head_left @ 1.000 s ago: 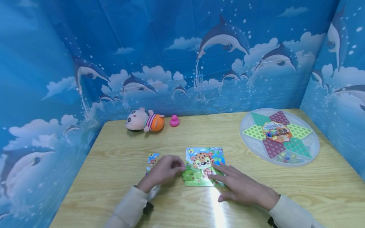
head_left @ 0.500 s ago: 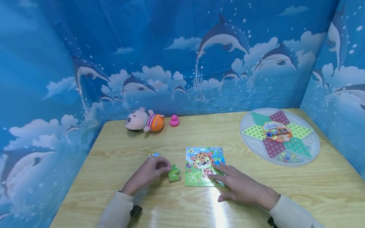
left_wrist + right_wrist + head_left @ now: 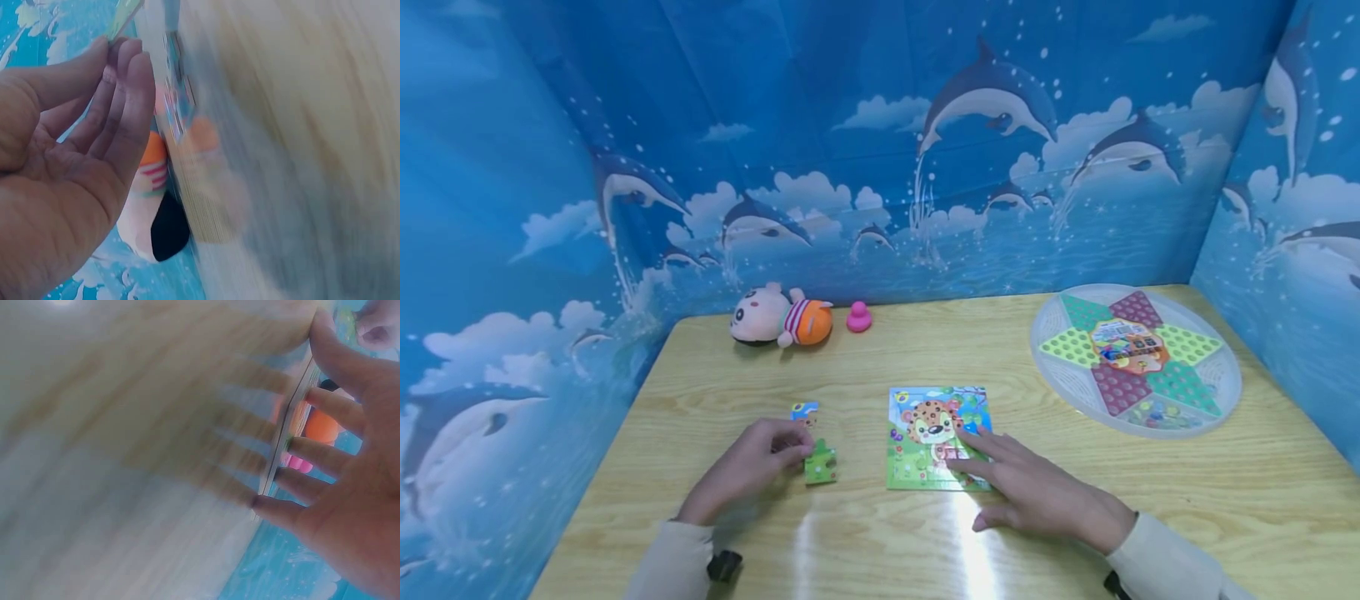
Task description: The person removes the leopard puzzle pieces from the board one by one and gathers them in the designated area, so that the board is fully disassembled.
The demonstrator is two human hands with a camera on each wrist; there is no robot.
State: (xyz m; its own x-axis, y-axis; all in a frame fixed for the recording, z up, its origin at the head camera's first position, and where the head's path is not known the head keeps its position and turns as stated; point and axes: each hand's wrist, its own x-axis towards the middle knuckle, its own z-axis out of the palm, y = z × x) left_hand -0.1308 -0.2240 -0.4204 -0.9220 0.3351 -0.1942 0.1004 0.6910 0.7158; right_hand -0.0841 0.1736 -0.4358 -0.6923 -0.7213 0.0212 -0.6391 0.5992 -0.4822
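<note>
My left hand (image 3: 747, 463) pinches a green jigsaw puzzle piece (image 3: 821, 463) between thumb and fingertips, left of the puzzle. The left wrist view shows that piece (image 3: 127, 15) at the fingertips, partly cut off by the top edge. Just behind the hand lie other puzzle pieces (image 3: 805, 410), partly hidden by it. A square jigsaw puzzle (image 3: 934, 421) with a spotted cartoon animal lies mid-table. My right hand (image 3: 1037, 487) rests with spread fingers on its right side, covering part of the picture. From the right wrist view, its fingertips touch the puzzle's edge (image 3: 284, 434).
A plush doll (image 3: 782, 318) in a striped top lies at the back left, beside a small pink toy (image 3: 859, 317). A round Chinese checkers board (image 3: 1135, 361) sits at the right. Dolphin-printed curtains (image 3: 850, 150) border the wooden table (image 3: 955, 350).
The left hand has drawn the green puzzle piece leftward, away from the puzzle's left edge. More of the loose pieces shows than half a second ago. My right hand stays put.
</note>
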